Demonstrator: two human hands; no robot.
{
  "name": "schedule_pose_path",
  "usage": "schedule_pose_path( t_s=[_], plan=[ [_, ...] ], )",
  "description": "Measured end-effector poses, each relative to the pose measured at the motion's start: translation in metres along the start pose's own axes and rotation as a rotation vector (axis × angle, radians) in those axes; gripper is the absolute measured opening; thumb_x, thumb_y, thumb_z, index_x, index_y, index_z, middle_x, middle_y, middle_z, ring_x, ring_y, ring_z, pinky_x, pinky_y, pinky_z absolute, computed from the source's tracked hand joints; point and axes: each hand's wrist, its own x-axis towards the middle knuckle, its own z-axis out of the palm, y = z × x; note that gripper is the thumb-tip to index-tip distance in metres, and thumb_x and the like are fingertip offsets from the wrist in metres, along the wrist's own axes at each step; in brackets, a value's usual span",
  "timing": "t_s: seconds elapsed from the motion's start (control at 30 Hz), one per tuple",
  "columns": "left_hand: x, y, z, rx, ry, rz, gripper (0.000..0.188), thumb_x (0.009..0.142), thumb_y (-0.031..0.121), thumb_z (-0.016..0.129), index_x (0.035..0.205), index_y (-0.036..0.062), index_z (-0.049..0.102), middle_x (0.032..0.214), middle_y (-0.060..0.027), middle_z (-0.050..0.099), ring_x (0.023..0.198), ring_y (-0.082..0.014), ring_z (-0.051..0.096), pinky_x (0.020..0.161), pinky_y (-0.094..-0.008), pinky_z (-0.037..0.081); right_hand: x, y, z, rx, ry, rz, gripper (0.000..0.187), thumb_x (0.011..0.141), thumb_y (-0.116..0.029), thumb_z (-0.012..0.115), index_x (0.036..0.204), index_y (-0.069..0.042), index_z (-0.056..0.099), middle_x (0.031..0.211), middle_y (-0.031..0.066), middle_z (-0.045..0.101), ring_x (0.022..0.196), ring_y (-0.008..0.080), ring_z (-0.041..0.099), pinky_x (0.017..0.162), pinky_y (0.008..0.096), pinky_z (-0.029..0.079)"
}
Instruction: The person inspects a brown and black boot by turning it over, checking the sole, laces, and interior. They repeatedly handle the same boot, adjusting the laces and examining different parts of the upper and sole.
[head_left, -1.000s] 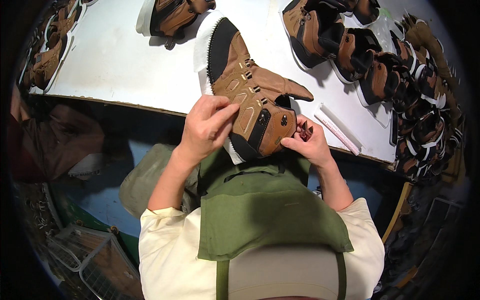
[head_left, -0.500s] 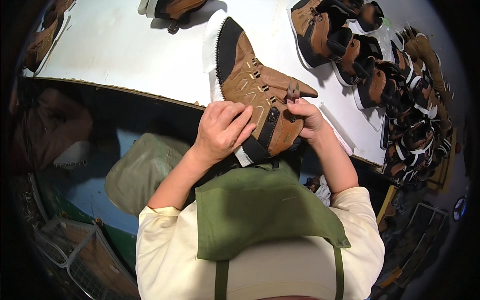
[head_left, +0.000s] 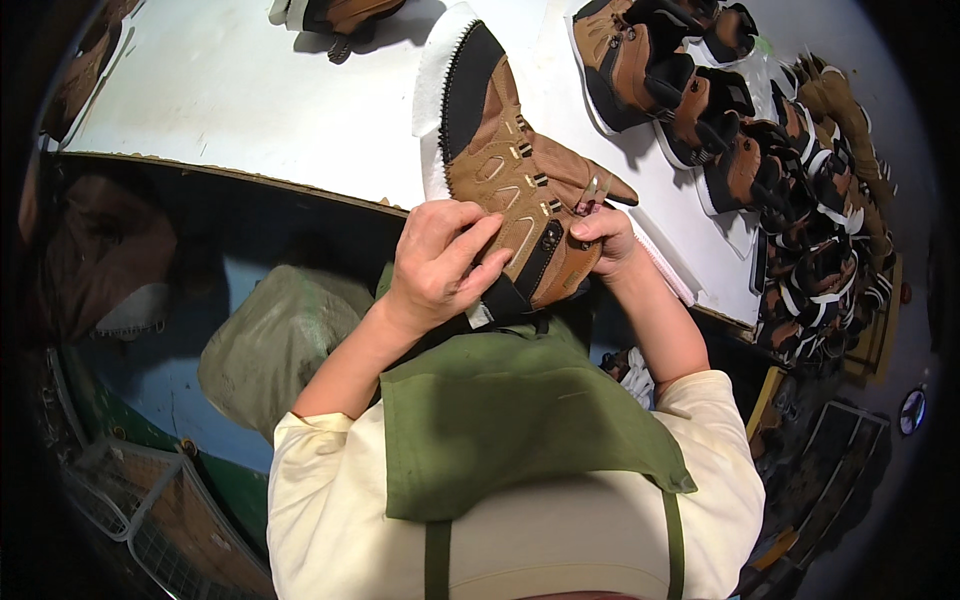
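A: so what's the room like?
B: white table [head_left: 250,110], kinda ragged along the near edge. Bright on top, super dark underneath. Blue surface [head_left: 195,390] below, can't tell if that's floor.
A: other furniture?
B: wire basket [head_left: 156,501] lower left, metal frame [head_left: 858,413] lower right.

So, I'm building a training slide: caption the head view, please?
Left hand touching a brown-and-black boot upper, right hand holding it along with small snips.

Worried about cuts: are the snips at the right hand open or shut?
Open: the snips at the right hand show two tips standing apart.
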Motion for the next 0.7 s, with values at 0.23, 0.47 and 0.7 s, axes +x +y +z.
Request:
schedule_pose_path(
  t_s=[0.23, 0.47, 0.7],
  plan=[
    [0.012, 0.008, -0.001, -0.08, 0.04, -0.155, 0.026, 0.067, 0.0, 0.074, 0.091, 0.001, 0.066, 0.088, -0.0099, 0.06, 0.078, -0.0255, 0.057, 0.066, -0.0326, 0.047, -0.004, 0.001, 0.009, -0.023, -0.014, -0.06, 0.07, 0.065, -0.001, 0.066, 0.132, 0.004, 0.045, 0.125, 0.0174, 0.057, 0.112, 0.0277, 0.058, 0.098, 0.039, 0.046],
    [0.021, 0.018, -0.002, -0.075, 0.066, -0.297, 0.016, 0.069, -0.002, 0.072, 0.084, 0.0006, 0.065, 0.085, -0.0105, 0.061, 0.078, -0.0252, 0.059, 0.067, -0.0325, 0.049, -0.009, 0.003, 0.011, -0.12, 0.054, -0.072, 0.077, 0.059, -0.002, 0.068, 0.133, 0.003, 0.044, 0.127, 0.0172, 0.056, 0.116, 0.0302, 0.056, 0.102, 0.0418, 0.044],
    [0.029, 0.026, -0.006, -0.028, 0.071, -0.284, 0.015, 0.07, -0.002, 0.071, 0.084, -0.0002, 0.066, 0.087, -0.0105, 0.062, 0.08, -0.0228, 0.061, 0.068, -0.0305, 0.049, -0.01, 0.003, 0.017, -0.138, -0.008, -0.168, 0.069, 0.065, -0.001, 0.065, 0.131, 0.003, 0.047, 0.123, 0.016, 0.059, 0.11, 0.0254, 0.059, 0.096, 0.0364, 0.047]
  ],
)
